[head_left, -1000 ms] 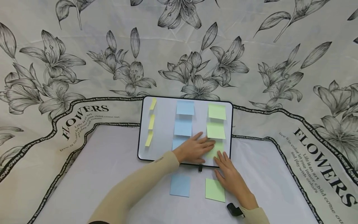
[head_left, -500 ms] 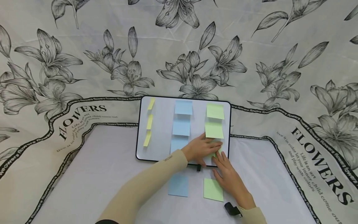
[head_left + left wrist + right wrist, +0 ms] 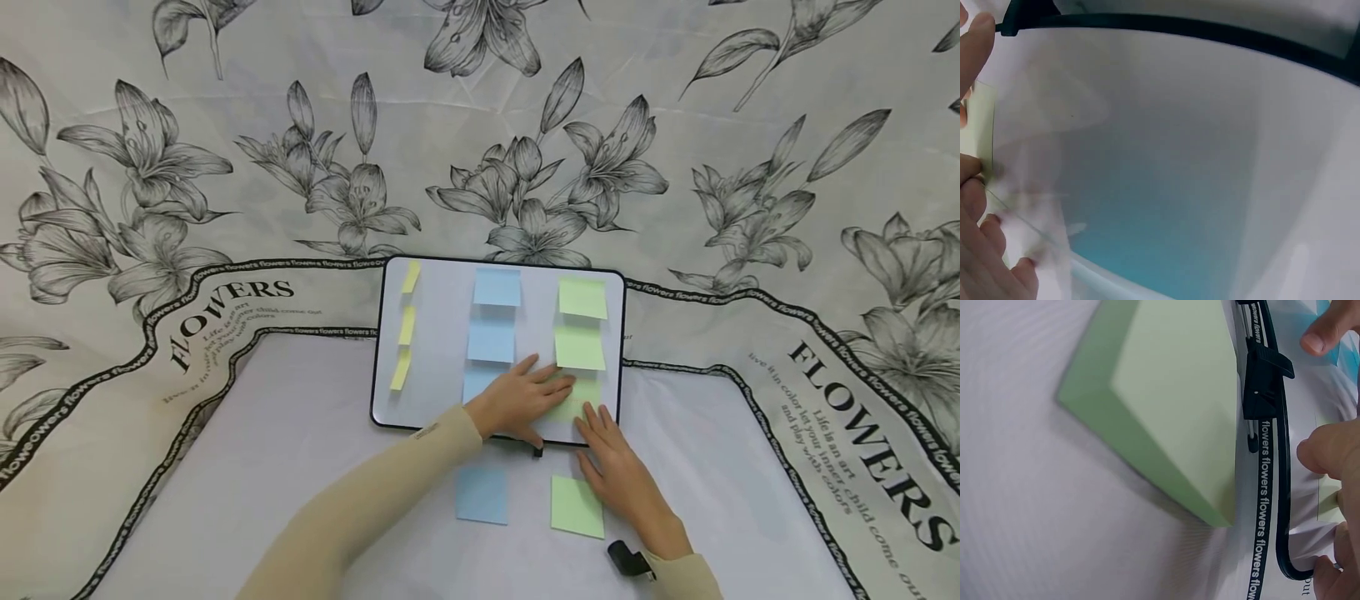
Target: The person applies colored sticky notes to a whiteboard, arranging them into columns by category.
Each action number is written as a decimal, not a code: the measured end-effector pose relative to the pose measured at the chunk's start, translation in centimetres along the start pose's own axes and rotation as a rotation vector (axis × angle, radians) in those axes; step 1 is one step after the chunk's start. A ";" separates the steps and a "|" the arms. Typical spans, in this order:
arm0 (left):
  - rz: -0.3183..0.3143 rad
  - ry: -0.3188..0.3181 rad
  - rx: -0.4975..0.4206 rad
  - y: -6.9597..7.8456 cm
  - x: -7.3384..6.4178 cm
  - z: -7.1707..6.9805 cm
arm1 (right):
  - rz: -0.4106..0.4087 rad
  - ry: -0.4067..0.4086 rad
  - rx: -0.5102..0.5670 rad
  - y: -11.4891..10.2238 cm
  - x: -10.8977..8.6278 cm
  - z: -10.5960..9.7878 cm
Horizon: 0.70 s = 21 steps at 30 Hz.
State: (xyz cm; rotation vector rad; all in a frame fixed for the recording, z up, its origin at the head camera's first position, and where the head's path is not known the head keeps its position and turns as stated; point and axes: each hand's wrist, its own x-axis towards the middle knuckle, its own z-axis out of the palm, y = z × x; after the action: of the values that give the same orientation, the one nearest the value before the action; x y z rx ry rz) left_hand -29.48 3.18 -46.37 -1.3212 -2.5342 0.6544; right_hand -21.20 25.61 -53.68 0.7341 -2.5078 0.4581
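Note:
A whiteboard point(image 3: 442, 333) with a black frame leans upright on the table. It carries a column of yellow strips point(image 3: 406, 325), a column of blue sticky notes point(image 3: 491, 340) and a column of green sticky notes point(image 3: 580, 347). My left hand point(image 3: 521, 400), fingers spread and fairly straight, lies over the lowest green note point(image 3: 583, 390) and touches it. My right hand point(image 3: 622, 475) reaches up with extended fingers, its tips at that note's lower right part on the board. Part of this note is hidden under the left hand, as is part of the lowest blue note.
A blue sticky-note pad point(image 3: 482, 496) and a green sticky-note pad point(image 3: 577, 506) lie on the white tablecloth point(image 3: 300, 467) before the board. A black clip-like piece point(image 3: 1263, 381) sits at the board's lower edge. Behind hangs a flower-print cloth point(image 3: 480, 117).
My left hand slid right across the lowest green note, then came back left to about where it was. The right hand stays nearly still at the note.

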 end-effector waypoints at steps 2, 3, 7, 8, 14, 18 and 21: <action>-0.020 -0.003 -0.033 -0.1 -0.6 0.0 | 0.007 -0.008 0.000 0.1 0.2 0.0; -0.028 -0.003 -0.049 -0.2 -1.0 -0.1 | 0.013 -0.014 -0.001 0.1 0.2 0.0; -0.037 0.025 -0.106 0.0 -2.4 -0.2 | 0.037 -0.037 0.002 0.1 0.3 0.0; -0.036 0.034 -0.117 0.1 -2.7 -0.2 | 0.043 -0.040 0.003 0.0 0.2 0.0; -0.031 0.081 -0.195 1.5 -5.0 0.3 | 0.060 -0.041 0.004 -0.1 -0.6 -0.4; -0.043 0.121 -0.232 2.1 -6.6 0.3 | 0.055 -0.009 0.006 -0.3 -0.8 -0.7; -0.070 0.178 -0.258 2.2 -7.9 0.4 | 0.051 0.011 0.017 -0.5 -0.8 -0.8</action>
State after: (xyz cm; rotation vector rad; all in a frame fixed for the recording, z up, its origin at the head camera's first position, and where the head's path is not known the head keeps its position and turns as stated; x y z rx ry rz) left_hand -23.45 -2.31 -47.62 -1.2944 -2.5676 0.1908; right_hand -19.99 25.89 -53.33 0.6735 -2.5208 0.5010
